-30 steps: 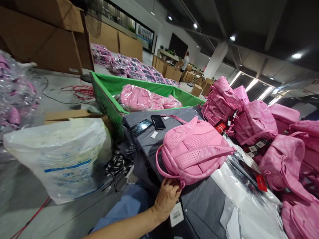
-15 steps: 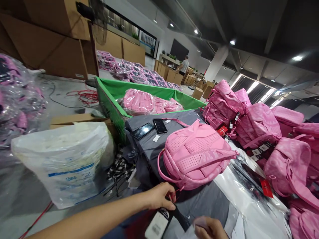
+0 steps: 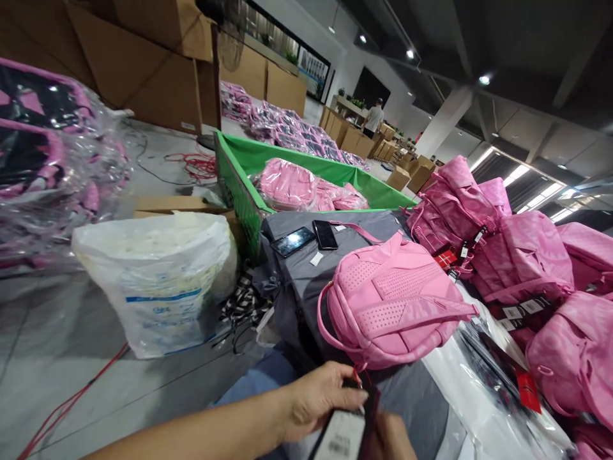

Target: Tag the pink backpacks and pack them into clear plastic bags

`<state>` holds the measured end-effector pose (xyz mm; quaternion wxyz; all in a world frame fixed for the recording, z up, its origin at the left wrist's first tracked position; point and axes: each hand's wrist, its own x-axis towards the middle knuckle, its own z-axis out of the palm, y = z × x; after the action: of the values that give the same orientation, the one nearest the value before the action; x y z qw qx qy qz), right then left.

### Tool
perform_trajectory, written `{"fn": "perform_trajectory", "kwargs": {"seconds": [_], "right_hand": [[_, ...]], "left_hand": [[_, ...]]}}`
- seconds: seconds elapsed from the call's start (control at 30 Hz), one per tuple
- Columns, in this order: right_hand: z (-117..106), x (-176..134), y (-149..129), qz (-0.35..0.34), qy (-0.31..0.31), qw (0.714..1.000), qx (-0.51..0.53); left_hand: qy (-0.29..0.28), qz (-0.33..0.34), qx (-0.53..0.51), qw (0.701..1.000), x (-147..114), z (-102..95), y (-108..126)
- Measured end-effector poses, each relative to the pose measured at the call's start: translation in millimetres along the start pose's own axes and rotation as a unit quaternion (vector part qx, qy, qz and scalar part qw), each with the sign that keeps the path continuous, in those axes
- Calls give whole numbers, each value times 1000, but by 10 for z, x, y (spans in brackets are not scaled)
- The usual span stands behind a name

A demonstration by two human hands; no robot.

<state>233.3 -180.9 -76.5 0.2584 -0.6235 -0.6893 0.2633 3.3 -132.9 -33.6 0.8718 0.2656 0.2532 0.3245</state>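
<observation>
A pink backpack (image 3: 397, 300) lies on the grey-covered table (image 3: 306, 281), its perforated straps facing up. Below its near end, my left hand (image 3: 330, 396) pinches a dark hang tag (image 3: 371, 409) by its top, where a red cord runs up to the backpack. A white barcode label (image 3: 341, 434) shows on the tag's face. Close beside the tag, at the bottom edge, is my right hand (image 3: 395, 437); it is blurred and partly cut off, and its fingers are hidden behind the tag.
Two phones (image 3: 293, 242) lie at the table's far left corner. More pink backpacks (image 3: 522, 255) are heaped on the right, near clear plastic bags (image 3: 460, 364). Beyond the table stands a green bin (image 3: 239, 185) with wrapped backpacks. A white sack (image 3: 158, 287) is on the floor at left.
My right hand has moved left, up against the hang tag, and the small pale piece by its fingers no longer shows. My left hand still pinches the tag. The view has shifted left.
</observation>
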Motion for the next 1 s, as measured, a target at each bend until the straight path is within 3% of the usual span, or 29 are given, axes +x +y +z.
{"fn": "perform_trajectory", "kwargs": {"seconds": [0.07, 0.1, 0.13, 0.23, 0.37, 0.43, 0.47, 0.5, 0.53, 0.6, 0.7, 0.77, 0.87, 0.93, 1.0], "right_hand": [[-100, 169, -118, 13, 41, 999, -4], [-151, 257, -184, 17, 66, 998, 1], [-189, 334, -250, 18, 88, 996, 13], [-192, 462, -419, 19, 107, 991, 76], [-15, 478, -535, 51, 96, 980, 167], [86, 482, -553, 74, 112, 970, 200], [129, 487, -555, 82, 125, 967, 207], [165, 494, -552, 86, 139, 964, 208], [192, 500, -544, 85, 153, 963, 207], [219, 510, -518, 76, 167, 961, 208], [216, 516, -466, 69, 164, 960, 217], [208, 522, -441, 72, 153, 961, 219], [190, 531, -448, 66, 140, 963, 222], [155, 525, -475, 53, 135, 967, 210], [90, 500, -495, 30, 117, 979, 166]], "left_hand": [[10, 32, 167, 985, -1, 34, -136], [24, 62, 275, 959, -8, 33, -208], [38, 89, 387, 917, -16, 17, -280], [67, 133, 647, 748, -17, -83, -497], [62, 202, 796, 567, 47, -192, -693], [64, 244, 820, 514, 60, -222, -687], [74, 268, 816, 507, 53, -239, -656], [91, 295, 799, 517, 39, -259, -611], [114, 320, 764, 548, 21, -284, -557], [180, 340, 640, 665, -3, -341, -450], [234, 264, 336, 873, 35, -384, -367], [200, 206, 143, 947, 109, -351, -376], [159, 172, -18, 972, 249, -241, -432], [189, 154, -61, 968, 345, -179, -465], [257, 124, -99, 953, 435, -144, -482]]}}
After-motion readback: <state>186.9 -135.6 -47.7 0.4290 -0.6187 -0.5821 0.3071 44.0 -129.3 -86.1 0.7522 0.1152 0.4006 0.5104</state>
